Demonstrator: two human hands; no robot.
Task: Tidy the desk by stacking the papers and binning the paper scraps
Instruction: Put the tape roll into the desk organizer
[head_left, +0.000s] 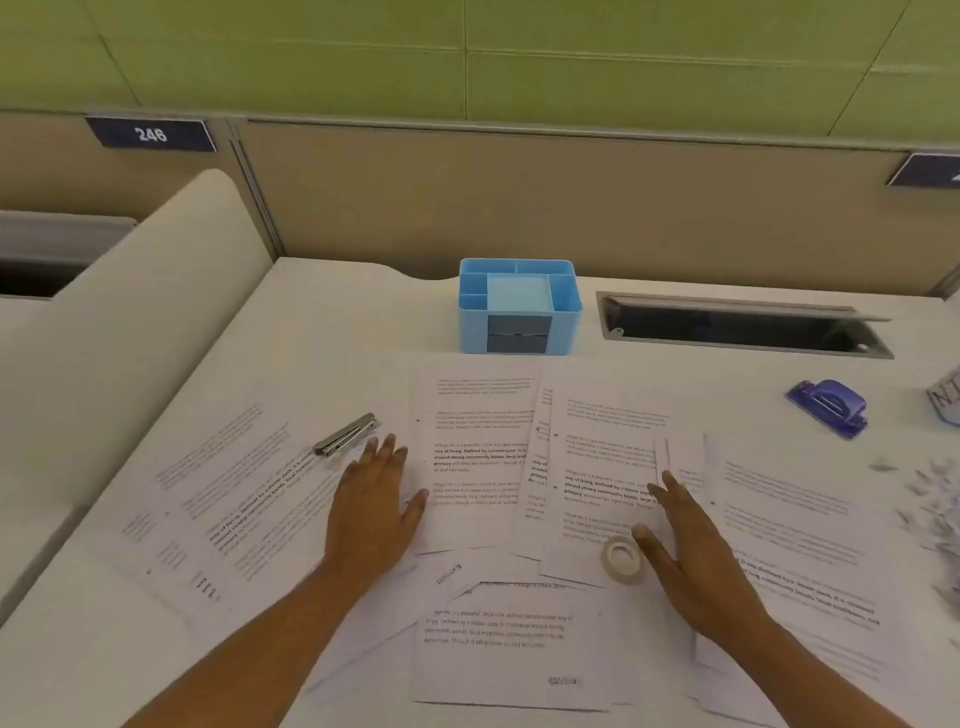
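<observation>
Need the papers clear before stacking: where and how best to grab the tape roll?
Probably pinch the tape roll through its wall from above with the right hand, thumb in the open core. It lies nearly flat on the papers, hole up, beside that thumb.

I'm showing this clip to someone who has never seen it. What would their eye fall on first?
First, the printed papers spread loosely over the white desk, with the left hand and right hand flat on them. Next, the blue organiser at the back centre, and the tape roll beside the right thumb. Paper scraps litter the far right edge.
</observation>
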